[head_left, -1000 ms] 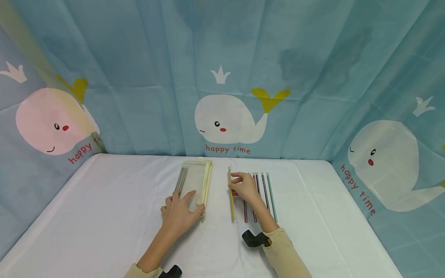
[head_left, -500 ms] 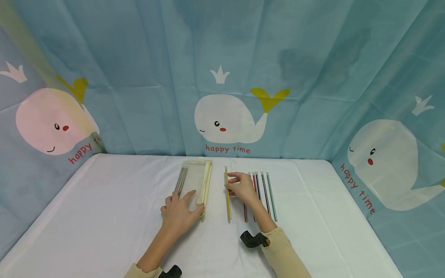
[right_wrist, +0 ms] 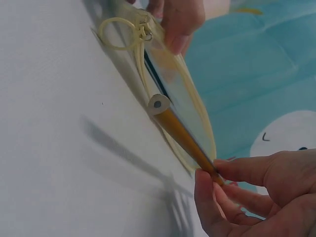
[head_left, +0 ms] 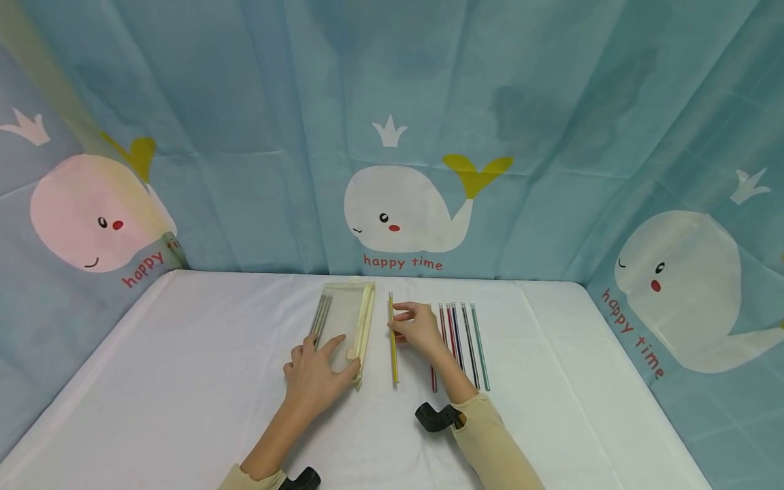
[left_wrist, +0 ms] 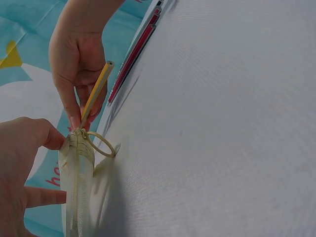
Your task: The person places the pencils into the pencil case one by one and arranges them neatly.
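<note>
A clear zip pencil pouch [head_left: 344, 314] with cream edging lies on the white table; grey-looking pencils [head_left: 319, 318] show inside along its left. My left hand [head_left: 320, 378] rests over its near part with spread fingers, the thumb at the zip edge. In the right wrist view the zip side gapes, and a ring pull [right_wrist: 116, 34] hangs at one end. Just right of the pouch, my right hand [head_left: 419, 331] pinches a yellow pencil [head_left: 394, 361] between thumb and fingertips. The pencil's flat, unsharpened end [right_wrist: 158, 104] points toward the right wrist camera.
To the right of my right hand, several pencils lie roughly side by side, among them a red pencil [head_left: 434, 380], a black pencil [head_left: 470, 344] and a green pencil [head_left: 480, 347]. A blue curtain [head_left: 257, 190] with whale prints hangs behind the table [head_left: 184, 381].
My right hand has moved left with the yellow pencil, bringing it closer to the pouch. The left hand and the pouch have stayed in place.
</note>
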The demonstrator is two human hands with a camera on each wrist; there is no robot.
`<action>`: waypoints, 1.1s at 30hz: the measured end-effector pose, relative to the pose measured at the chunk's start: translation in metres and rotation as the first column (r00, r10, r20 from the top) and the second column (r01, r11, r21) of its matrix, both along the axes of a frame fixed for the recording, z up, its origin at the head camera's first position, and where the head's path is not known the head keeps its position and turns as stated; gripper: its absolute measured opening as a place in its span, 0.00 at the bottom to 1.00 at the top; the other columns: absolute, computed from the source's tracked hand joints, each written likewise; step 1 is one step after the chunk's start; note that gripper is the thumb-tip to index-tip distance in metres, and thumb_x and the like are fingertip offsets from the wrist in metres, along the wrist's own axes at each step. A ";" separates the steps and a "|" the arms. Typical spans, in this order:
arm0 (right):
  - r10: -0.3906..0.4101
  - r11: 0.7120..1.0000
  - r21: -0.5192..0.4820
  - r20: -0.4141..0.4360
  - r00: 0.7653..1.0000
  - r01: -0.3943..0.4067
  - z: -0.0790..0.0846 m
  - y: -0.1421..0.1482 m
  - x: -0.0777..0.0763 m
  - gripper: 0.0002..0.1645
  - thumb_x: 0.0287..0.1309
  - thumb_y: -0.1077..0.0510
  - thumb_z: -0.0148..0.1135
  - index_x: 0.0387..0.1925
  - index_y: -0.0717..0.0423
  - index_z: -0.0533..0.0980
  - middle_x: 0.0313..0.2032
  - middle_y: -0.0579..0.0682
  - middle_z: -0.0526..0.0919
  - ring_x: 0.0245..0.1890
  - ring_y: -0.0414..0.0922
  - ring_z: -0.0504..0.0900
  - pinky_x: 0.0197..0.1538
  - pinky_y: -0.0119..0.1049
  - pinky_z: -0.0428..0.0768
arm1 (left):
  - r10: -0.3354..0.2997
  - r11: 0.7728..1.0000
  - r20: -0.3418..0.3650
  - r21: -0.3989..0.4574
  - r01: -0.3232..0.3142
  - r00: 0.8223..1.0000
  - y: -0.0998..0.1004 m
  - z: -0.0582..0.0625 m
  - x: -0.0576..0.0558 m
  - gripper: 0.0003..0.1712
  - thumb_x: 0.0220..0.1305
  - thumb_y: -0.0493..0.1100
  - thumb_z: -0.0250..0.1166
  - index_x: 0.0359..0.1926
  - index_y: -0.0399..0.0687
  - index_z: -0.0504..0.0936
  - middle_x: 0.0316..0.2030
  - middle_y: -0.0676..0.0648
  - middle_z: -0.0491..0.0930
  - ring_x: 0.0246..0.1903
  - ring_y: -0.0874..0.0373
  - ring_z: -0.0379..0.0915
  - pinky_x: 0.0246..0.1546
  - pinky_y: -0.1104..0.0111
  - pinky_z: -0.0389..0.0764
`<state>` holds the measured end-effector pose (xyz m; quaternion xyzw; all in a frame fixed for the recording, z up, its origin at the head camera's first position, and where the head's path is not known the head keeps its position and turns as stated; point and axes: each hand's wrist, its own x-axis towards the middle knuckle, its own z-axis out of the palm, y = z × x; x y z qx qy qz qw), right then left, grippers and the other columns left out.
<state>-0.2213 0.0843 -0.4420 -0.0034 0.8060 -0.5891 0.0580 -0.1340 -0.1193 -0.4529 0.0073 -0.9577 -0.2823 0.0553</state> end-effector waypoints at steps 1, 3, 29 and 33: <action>0.000 1.000 -0.001 -0.001 1.000 0.000 0.000 -0.001 -0.001 0.26 0.62 0.71 0.70 0.62 0.69 0.79 0.42 0.61 0.86 0.31 0.47 0.89 0.35 0.38 0.88 | 0.000 1.000 0.000 0.002 0.000 1.000 0.000 0.000 0.000 0.36 0.63 0.60 0.64 0.67 0.47 0.82 0.70 0.23 0.64 0.64 0.22 0.64 0.51 0.30 0.67; 0.006 1.000 -0.005 -0.008 1.000 -0.006 0.000 -0.003 -0.001 0.26 0.62 0.71 0.70 0.62 0.69 0.79 0.41 0.62 0.86 0.31 0.48 0.90 0.34 0.38 0.88 | -0.001 1.000 0.000 0.002 0.001 1.000 0.000 -0.001 0.000 0.36 0.63 0.60 0.64 0.67 0.47 0.82 0.70 0.23 0.65 0.64 0.22 0.64 0.50 0.30 0.68; 0.061 0.997 -0.039 0.004 0.998 -0.061 -0.002 -0.030 -0.014 0.26 0.62 0.71 0.70 0.61 0.72 0.78 0.44 0.65 0.88 0.31 0.47 0.89 0.34 0.37 0.88 | 0.003 1.000 0.014 -0.010 -0.003 1.000 -0.001 0.000 0.001 0.36 0.64 0.61 0.63 0.68 0.47 0.82 0.70 0.23 0.64 0.64 0.22 0.63 0.51 0.30 0.68; 0.066 0.997 -0.052 0.008 0.998 -0.065 -0.002 -0.034 -0.015 0.26 0.62 0.71 0.70 0.61 0.72 0.78 0.43 0.66 0.88 0.29 0.45 0.89 0.34 0.37 0.88 | 0.004 1.000 0.015 -0.004 -0.004 1.000 -0.001 0.000 0.001 0.36 0.64 0.61 0.63 0.68 0.48 0.82 0.71 0.23 0.64 0.64 0.21 0.63 0.51 0.30 0.68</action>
